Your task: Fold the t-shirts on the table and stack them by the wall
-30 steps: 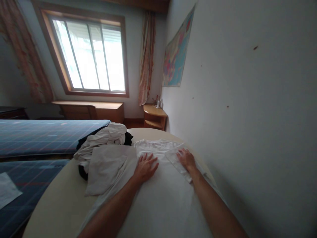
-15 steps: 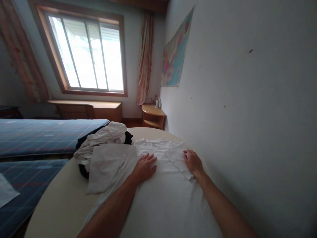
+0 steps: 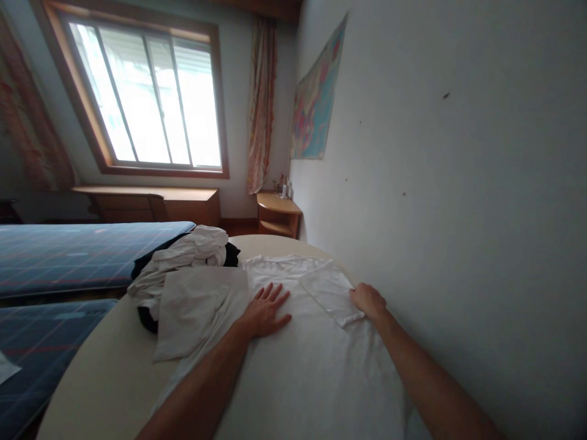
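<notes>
A white T-shirt [image 3: 316, 360] lies spread on a round cream table [image 3: 87, 391], its collar edge at the far side. Its right sleeve is folded inward over the body, while the left sleeve stretches out flat toward a clothes heap. My left hand [image 3: 266, 310] rests palm down on the upper chest of the shirt, fingers spread. At the shirt's right side, my right hand [image 3: 369, 299] has its fingers curled and pinched on the outer fold beside the sleeve. The fingertips are partly hidden from view.
A heap of crumpled white and black clothes [image 3: 188, 253] sits at the table's left. Beyond it are blue plaid mattresses [image 3: 82, 256]. A white wall [image 3: 458, 232] runs close along the right. A small corner shelf [image 3: 279, 205] and a low wooden desk [image 3: 192, 201] stand at the back.
My right hand has slid right, off the folded sleeve, to the shirt's outer edge, and its fingers have closed there. My left hand stays on the chest, fingers spread wider. The view shifted slightly.
</notes>
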Motion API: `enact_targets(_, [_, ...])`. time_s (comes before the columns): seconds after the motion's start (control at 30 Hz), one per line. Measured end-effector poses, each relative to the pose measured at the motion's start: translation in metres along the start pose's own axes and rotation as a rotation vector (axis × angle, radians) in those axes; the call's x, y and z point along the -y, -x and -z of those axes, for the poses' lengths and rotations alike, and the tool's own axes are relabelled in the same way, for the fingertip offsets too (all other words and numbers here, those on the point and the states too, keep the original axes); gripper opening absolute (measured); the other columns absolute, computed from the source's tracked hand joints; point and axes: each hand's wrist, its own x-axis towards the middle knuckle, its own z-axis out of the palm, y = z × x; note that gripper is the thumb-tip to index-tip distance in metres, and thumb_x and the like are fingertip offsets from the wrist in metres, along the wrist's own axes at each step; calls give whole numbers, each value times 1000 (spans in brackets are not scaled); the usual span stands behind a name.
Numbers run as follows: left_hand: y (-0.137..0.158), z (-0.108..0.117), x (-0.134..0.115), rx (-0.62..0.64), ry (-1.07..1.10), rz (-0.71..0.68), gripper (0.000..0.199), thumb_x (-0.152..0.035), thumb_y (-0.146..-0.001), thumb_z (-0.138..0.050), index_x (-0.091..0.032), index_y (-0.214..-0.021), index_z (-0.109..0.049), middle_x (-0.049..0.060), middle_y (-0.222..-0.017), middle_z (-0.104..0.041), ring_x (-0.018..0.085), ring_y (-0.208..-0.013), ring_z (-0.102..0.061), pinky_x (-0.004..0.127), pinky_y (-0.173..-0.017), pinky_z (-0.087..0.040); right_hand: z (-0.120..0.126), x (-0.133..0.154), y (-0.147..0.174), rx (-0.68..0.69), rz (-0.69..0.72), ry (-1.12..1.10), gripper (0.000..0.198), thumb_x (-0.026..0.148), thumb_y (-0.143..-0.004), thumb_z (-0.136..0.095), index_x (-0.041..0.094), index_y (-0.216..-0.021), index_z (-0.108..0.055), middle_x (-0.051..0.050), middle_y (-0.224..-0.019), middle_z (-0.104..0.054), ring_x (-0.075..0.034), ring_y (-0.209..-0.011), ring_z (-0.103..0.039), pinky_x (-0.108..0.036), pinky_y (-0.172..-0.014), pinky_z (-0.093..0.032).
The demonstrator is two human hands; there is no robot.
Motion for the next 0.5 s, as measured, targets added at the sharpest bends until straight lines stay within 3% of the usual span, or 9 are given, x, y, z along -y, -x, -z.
enact_targets(0.13, [1, 2, 0, -9, 13, -19, 71, -69, -93, -41, -35, -154, -33, 7, -165, -19, 35, -152, -10, 54, -121, -14, 6, 6, 3, 0, 32, -43, 42, 29, -99, -38, 3, -125, -57, -27, -110, -69, -32, -104, -69, -40, -84, -51])
enact_targets(0.27, [3, 5, -1, 1, 20, -23, 76, -76, -88, -43, -38, -153, -33, 6, -166, -16, 38, -151, -8, 56, -120, -14, 15, 16, 9, -10, 128, -83, 43, 30, -95, -51, 9, -132, -49, -22, -112, -69, -29, -105, -68, -35, -85, -49])
enact_targets(0.43, [1, 2, 0, -7, 30, -13, 91, -82, -80, -49, -35, -155, -29, 8, -165, -19, 38, -151, -10, 56, -120, -14, 27, 33, 24, -77, 283, -139, 51, 20, -89, -54, 14, -138, -45, -18, -116, -69, -28, -107, -66, -34, -88, -46])
enact_targets(0.5, [-1, -1, 3, -44, 39, -14, 84, -78, -84, -49, -34, -154, -34, 6, -164, -23, 36, -151, -13, 55, -121, -16, 29, 43, 33, -100, 333, -162, 51, 18, -88, -54, 15, -138, -46, -16, -119, -68, -27, -108, -65, -33, -90, -46])
